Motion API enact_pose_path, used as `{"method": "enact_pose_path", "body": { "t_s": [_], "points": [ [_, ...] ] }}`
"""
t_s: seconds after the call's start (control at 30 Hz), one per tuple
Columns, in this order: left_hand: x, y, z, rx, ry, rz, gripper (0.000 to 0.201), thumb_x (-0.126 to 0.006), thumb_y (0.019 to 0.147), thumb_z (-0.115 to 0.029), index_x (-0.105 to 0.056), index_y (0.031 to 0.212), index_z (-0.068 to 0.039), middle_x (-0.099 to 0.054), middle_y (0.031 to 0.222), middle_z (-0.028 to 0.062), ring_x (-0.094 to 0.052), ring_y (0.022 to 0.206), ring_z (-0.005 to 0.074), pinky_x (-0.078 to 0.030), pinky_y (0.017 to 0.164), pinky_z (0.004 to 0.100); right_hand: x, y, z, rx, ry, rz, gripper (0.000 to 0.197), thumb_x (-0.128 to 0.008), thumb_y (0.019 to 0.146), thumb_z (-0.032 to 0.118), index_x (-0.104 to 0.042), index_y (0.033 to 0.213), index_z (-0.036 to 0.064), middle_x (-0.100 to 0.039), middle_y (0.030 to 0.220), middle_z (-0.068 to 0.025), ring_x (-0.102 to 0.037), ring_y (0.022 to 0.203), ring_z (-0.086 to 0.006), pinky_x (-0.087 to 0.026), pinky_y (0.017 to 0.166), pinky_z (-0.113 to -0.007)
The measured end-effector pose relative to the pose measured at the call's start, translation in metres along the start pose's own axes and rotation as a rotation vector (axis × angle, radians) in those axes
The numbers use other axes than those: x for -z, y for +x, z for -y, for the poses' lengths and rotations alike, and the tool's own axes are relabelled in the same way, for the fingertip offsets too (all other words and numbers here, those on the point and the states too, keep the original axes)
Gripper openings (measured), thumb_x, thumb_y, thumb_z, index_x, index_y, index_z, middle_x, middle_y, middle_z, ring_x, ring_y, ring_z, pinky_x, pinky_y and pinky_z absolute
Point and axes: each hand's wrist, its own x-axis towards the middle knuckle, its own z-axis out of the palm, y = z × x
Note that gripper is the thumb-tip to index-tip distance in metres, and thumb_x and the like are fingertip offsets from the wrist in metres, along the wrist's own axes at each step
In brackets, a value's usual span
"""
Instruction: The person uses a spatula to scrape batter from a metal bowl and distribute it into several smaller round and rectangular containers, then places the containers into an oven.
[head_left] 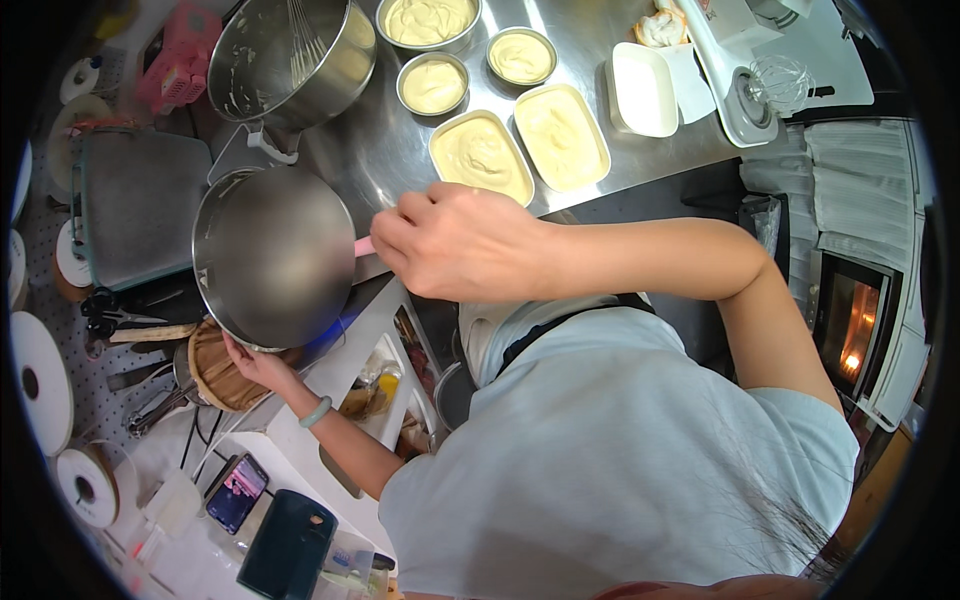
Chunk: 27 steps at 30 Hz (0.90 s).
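A large steel bowl (275, 260) is raised at the left, with a smooth grey, slightly blurred surface and pale smears along its edge. My left hand (258, 368) grips its lower rim. A pink handle (364, 246) is closed in my right hand (450, 243), at the bowl's right edge; the tool's other end is hidden, so I cannot tell its kind. Beyond my right hand stand two rectangular tins (482, 160) (562, 138) of pale yellow batter. Farther back are three round tins (432, 84) (521, 57) (430, 20) of the same batter.
A mixer bowl (345, 75) with a whisk (303, 45) stands at the back left. On the steel table (640, 165) are a white container (643, 90) and a scale (745, 110). Scissors (105, 308) and a phone (237, 493) lie left. A lit oven (853, 325) is at right.
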Motion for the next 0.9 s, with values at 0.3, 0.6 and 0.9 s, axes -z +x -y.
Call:
{"method": "enact_pose_path", "body": {
  "t_s": [0.3,0.6,0.9],
  "points": [
    [-0.003,0.009,0.003,-0.081,0.033,0.024,0.032,-0.045,0.093,-0.002,-0.045,0.124,0.003,-0.055,0.117,0.0114,-0.054,0.103,0.0177,-0.041,0.092,0.0287,0.083,0.003,-0.038,0.050,0.071,0.091,0.034,-0.060,0.063,0.002,-0.062,0.097,-0.0016,-0.047,0.071,-0.0073,-0.051,0.058,-0.0207,-0.042,0.049,-0.032],
    [0.013,0.012,0.007,-0.106,0.067,0.002,0.028,-0.042,0.090,0.005,-0.049,0.116,0.004,-0.057,0.111,0.0112,-0.055,0.101,0.0172,-0.041,0.091,0.0275,0.103,0.173,-0.040,0.262,0.119,0.703,0.021,-0.058,0.082,0.017,-0.063,0.081,-0.0033,-0.063,0.073,-0.0201,-0.063,0.069,-0.0331,-0.049,0.058,-0.040],
    [0.008,0.004,-0.005,-0.061,0.081,-0.021,0.028,-0.044,0.091,0.002,-0.046,0.119,0.003,-0.053,0.119,0.0138,-0.053,0.105,0.0193,-0.040,0.092,0.0285,0.080,0.127,-0.081,-0.164,0.734,1.003,0.020,-0.062,0.083,0.013,-0.065,0.095,-0.0019,-0.059,0.062,-0.0028,-0.052,0.047,-0.0078,-0.041,0.041,-0.022]
  ]
}}
